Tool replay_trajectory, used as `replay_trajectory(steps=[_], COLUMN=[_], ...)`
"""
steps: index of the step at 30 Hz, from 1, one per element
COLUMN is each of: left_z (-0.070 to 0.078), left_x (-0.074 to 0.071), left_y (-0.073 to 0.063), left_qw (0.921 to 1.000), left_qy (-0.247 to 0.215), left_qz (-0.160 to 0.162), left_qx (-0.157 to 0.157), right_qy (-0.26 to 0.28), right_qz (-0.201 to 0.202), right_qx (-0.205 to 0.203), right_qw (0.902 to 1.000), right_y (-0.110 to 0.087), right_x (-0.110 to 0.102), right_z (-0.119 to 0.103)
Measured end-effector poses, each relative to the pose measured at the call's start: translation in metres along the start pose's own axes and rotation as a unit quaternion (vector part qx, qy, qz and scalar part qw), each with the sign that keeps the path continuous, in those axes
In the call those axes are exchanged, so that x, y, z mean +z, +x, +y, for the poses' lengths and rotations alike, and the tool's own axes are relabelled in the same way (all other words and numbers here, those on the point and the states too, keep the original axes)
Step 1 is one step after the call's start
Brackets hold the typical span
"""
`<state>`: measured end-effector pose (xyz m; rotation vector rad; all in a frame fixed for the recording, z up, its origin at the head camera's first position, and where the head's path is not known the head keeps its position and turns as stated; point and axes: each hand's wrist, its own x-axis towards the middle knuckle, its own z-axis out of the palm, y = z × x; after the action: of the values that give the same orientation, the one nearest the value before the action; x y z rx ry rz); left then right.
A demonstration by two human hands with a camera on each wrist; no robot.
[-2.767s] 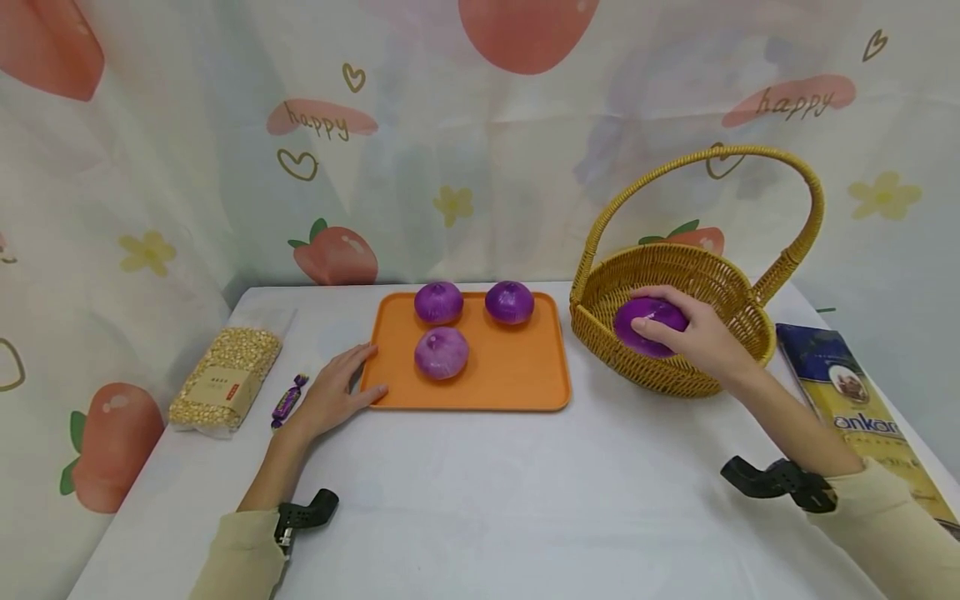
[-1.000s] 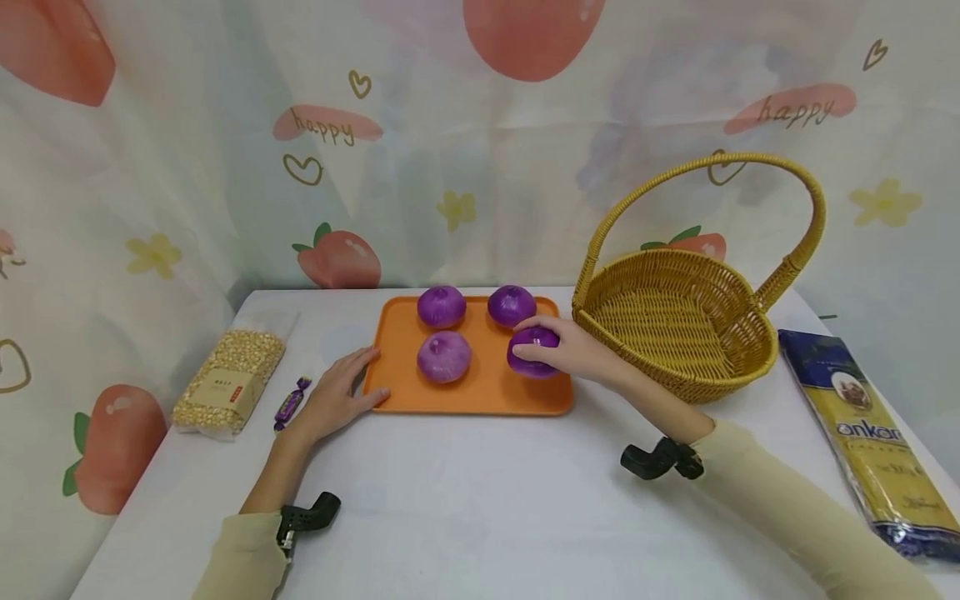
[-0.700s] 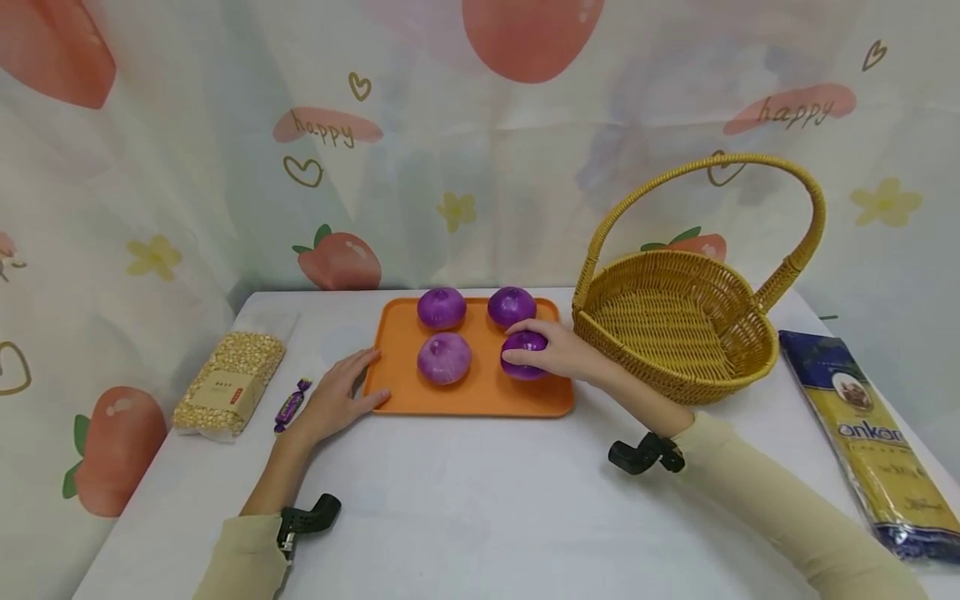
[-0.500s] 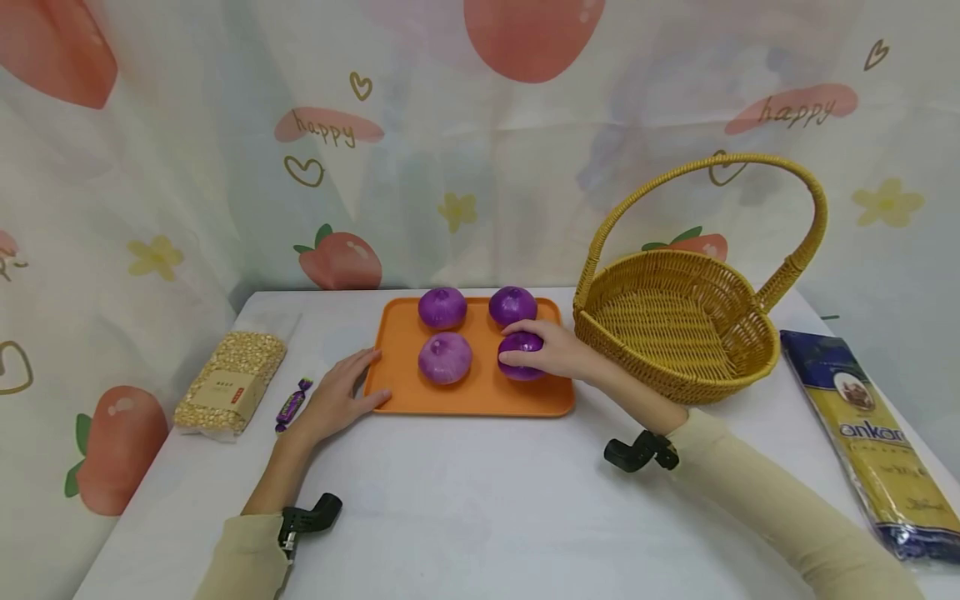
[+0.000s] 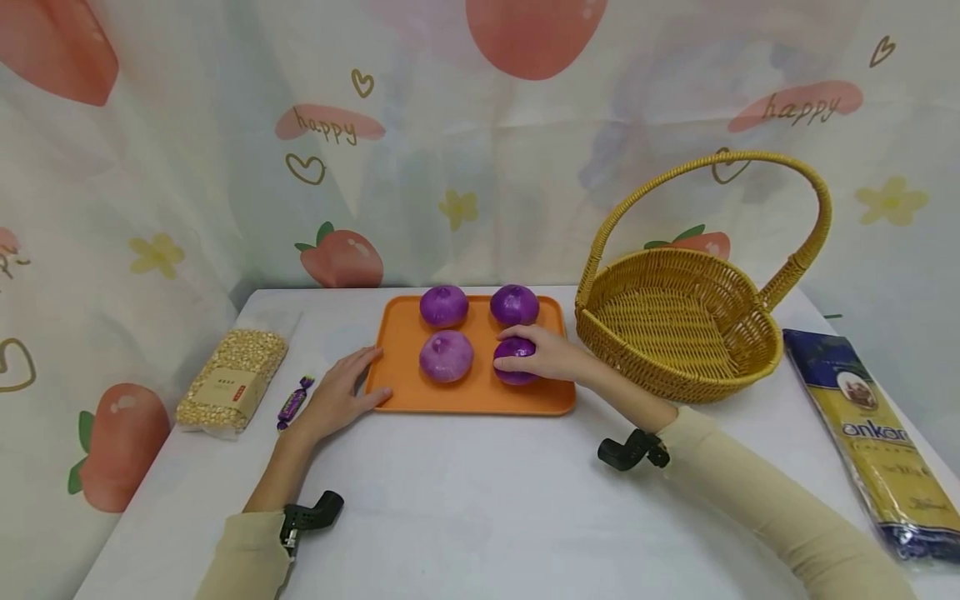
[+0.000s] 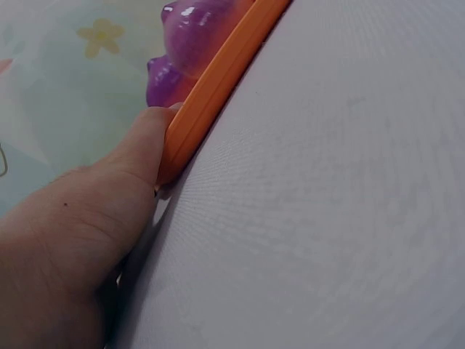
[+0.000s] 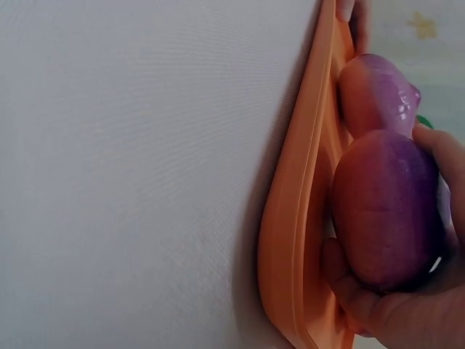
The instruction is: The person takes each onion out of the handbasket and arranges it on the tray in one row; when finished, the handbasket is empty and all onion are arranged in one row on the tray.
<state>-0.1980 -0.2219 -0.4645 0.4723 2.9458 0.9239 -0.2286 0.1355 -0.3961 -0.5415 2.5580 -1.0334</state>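
An orange tray (image 5: 480, 400) lies flat on the table with several purple onions on it. My right hand (image 5: 551, 354) grips the front right onion (image 5: 515, 360). In the right wrist view the thumb and fingers lie round that onion (image 7: 385, 211), low over the tray. Behind it is another dark onion (image 5: 514, 305). A paler onion (image 5: 446, 356) sits front left, with one more onion (image 5: 444, 307) behind it. My left hand (image 5: 341, 392) rests at the tray's left edge, fingers extended, and its thumb (image 6: 142, 145) touches the rim in the left wrist view.
A wicker basket (image 5: 675, 333) with a tall handle stands right of the tray, nothing in it. A blue and yellow packet (image 5: 870, 433) lies at the far right. At left are a bag of corn kernels (image 5: 236, 375) and a purple wrapped candy (image 5: 295, 402).
My right hand has carried the onion out of the basket, leftward to the tray's front right part, edging a little further left lately. The left hand has stayed at the tray's edge.
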Motion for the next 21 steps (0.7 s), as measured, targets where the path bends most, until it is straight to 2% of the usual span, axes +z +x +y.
replay_trajectory(steps=[8,21], left_z=[0.0009,-0.0002], left_x=[-0.0004,0.0008], left_y=[-0.0002,0.0001], left_qw=[1.0000,1.0000], left_qy=[-0.004,-0.004], left_qz=[-0.001,0.000], left_qx=[0.002,-0.003], right_qy=[-0.003,-0.058], right_qz=[-0.004,-0.008], right_qx=[-0.005,0.007], right_qw=[1.0000,0.9983], right_y=[0.0015,0.0000], right_x=[0.0013,0.0030], right_z=[0.0004,-0.0040])
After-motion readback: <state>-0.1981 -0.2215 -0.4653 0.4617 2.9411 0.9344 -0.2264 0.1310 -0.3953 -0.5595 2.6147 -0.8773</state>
